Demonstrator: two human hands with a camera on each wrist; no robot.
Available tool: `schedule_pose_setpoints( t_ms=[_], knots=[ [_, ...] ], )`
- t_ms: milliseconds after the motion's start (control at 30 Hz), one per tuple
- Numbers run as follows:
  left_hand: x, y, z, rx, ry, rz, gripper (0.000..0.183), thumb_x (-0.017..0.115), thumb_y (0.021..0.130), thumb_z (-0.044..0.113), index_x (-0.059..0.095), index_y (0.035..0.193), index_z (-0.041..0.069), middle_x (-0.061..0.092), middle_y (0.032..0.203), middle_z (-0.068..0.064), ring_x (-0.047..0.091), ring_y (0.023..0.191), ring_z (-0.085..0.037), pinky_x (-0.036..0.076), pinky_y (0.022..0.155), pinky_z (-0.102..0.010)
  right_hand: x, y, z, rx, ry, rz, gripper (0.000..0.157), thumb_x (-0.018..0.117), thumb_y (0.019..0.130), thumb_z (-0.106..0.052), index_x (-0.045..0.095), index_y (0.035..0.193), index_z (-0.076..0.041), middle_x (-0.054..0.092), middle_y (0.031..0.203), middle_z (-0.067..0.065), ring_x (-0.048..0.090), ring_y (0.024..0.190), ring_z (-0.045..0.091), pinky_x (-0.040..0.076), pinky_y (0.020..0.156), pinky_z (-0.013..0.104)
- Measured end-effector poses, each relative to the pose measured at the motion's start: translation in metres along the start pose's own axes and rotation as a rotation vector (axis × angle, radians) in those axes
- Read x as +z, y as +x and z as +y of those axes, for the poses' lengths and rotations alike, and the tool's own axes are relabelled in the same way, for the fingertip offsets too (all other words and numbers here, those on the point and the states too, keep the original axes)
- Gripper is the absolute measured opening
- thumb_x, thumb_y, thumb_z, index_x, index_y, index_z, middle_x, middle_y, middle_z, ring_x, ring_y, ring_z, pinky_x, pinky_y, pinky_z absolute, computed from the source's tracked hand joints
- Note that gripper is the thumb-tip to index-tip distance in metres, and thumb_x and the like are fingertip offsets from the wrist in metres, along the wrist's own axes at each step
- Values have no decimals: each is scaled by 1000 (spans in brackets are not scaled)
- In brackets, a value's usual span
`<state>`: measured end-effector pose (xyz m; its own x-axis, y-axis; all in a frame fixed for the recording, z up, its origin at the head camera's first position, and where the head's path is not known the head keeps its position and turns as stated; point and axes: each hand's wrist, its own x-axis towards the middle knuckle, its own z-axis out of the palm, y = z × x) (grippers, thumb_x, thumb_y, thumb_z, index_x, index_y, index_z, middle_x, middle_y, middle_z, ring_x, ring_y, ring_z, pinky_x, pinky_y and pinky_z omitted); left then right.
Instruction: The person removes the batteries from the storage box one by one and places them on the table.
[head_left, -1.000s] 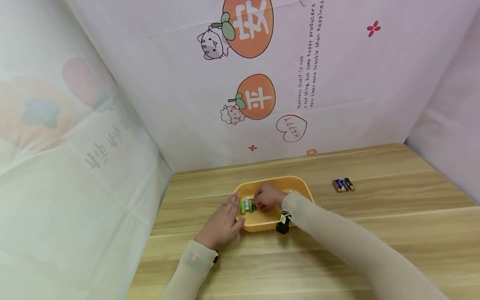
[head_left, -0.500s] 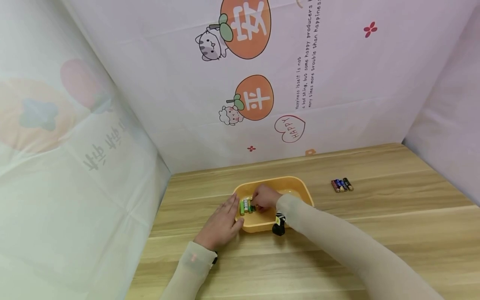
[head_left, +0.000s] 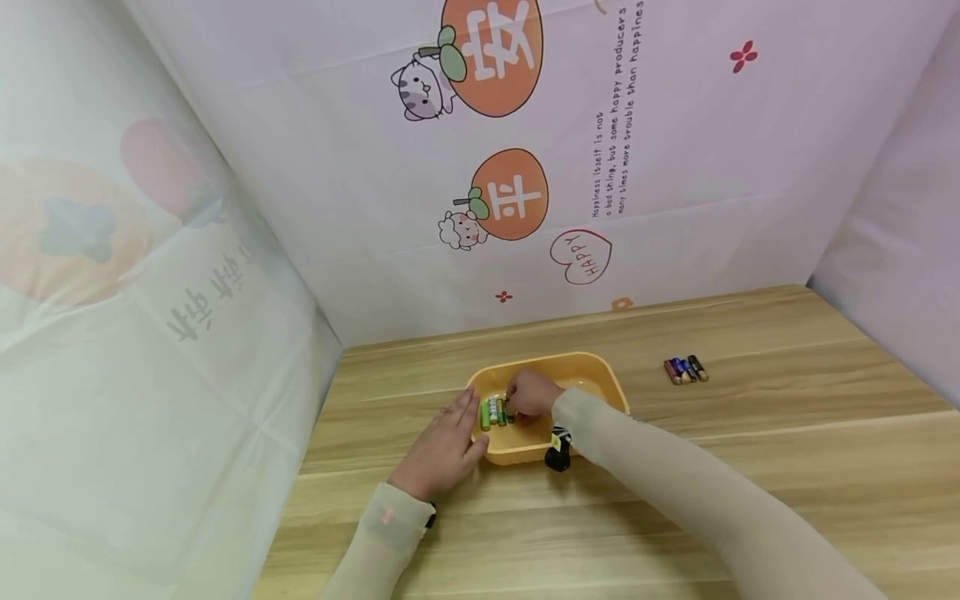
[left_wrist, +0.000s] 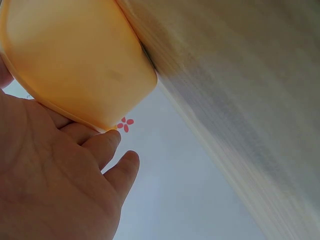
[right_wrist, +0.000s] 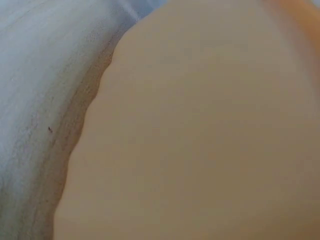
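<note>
An orange-yellow plastic tray [head_left: 592, 364] holds a row of several green and white batteries [head_left: 493, 412] along its left end. My left hand [head_left: 444, 442] lies along the tray's left rim with its fingers nearly straight. In the left wrist view the fingers of that hand [left_wrist: 55, 165] touch the rim beside the tray's outer wall [left_wrist: 85, 55]. Inside the tray, my right hand [head_left: 531, 395] has curled fingers at the right end of the row, pinching a dark green battery [head_left: 511, 415], mostly hidden by them. The tray's outer wall [right_wrist: 190, 130] fills the right wrist view.
On the wooden table [head_left: 787, 433], right of the tray, several red, blue and black batteries [head_left: 686, 370] lie side by side. A printed white cloth [head_left: 390, 275] hangs behind the table, with more cloth on the left and right sides.
My right hand has shifted slightly left toward the row of batteries, staying inside the tray. My left hand has kept its place on the rim.
</note>
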<state>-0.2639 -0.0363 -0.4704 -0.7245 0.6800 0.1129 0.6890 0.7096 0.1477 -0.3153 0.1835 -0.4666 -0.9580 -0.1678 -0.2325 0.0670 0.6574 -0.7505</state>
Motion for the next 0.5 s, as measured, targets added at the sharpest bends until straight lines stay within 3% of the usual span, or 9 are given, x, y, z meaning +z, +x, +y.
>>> schedule_pose_setpoints(
  t_ms=[233,500],
  knots=[
    [-2,0,1,-11,3,-6,66,31,105,43,16,155,4,8,162,-7,5,147,-16,18,116,-43,-4,-3,-1,-9,-107,31,4,69,79,-1,68,80,-5,65,68,7,62,55,19,52,50,29],
    [-2,-1,1,-4,5,-3,66,32,105,43,15,155,4,8,162,-7,6,147,-17,18,116,-44,-4,-3,0,-48,-205,68,13,66,78,-1,66,67,-9,62,61,2,54,51,15,43,45,27]
  ],
)
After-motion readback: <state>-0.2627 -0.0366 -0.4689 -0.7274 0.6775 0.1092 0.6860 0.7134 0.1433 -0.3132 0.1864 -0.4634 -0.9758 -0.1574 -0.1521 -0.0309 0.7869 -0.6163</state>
